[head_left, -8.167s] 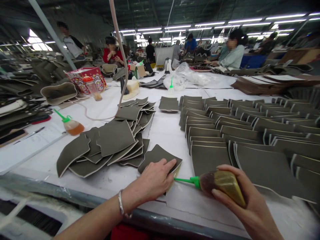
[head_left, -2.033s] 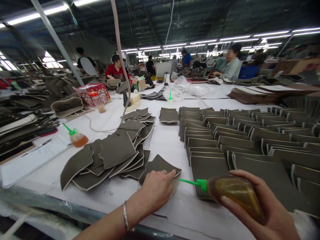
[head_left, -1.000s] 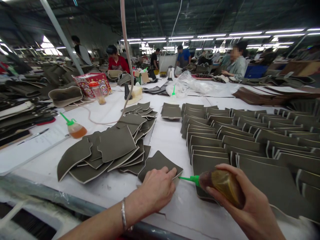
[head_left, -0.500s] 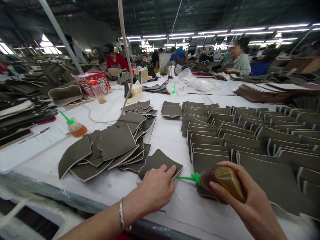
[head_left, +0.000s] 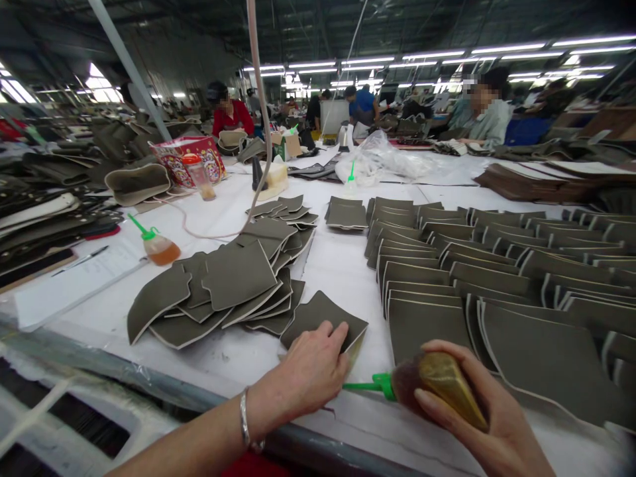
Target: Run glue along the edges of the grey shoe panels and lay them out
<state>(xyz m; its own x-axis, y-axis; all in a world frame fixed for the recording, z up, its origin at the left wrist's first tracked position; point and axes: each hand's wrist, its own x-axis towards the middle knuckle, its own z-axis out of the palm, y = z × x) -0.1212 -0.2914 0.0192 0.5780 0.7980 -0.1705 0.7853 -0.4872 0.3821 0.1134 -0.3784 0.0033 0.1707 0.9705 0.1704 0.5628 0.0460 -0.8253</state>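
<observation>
My left hand (head_left: 314, 366) rests on a dark grey-green leather piece (head_left: 320, 311) with a pale edge, fingers pressing near its right corner. The thumb is mostly hidden below the fingers. Wrapped in my right hand (head_left: 489, 404) is a squeeze bottle (head_left: 440, 387) of brown liquid, tilted on its side. Its thin green nozzle points left and ends just beside my left hand. Left of that piece lies a loose pile of similar leather pieces (head_left: 238, 275). To the right, overlapping rows of leather pieces (head_left: 422, 311) cover the table.
A second squeeze bottle (head_left: 159, 248) with amber liquid stands at left, near a paper sheet and pen (head_left: 82, 258). Behind are a red-lidded jar (head_left: 199, 177), a red patterned bag (head_left: 206, 159) and clear plastic (head_left: 382, 159). A hose (head_left: 258, 86) hangs down. Several people work farther back.
The squeeze bottle's nozzle has moved down and slightly left, from the piece's corner to beside my left hand. My left hand still presses the leather piece. The view has shifted slightly.
</observation>
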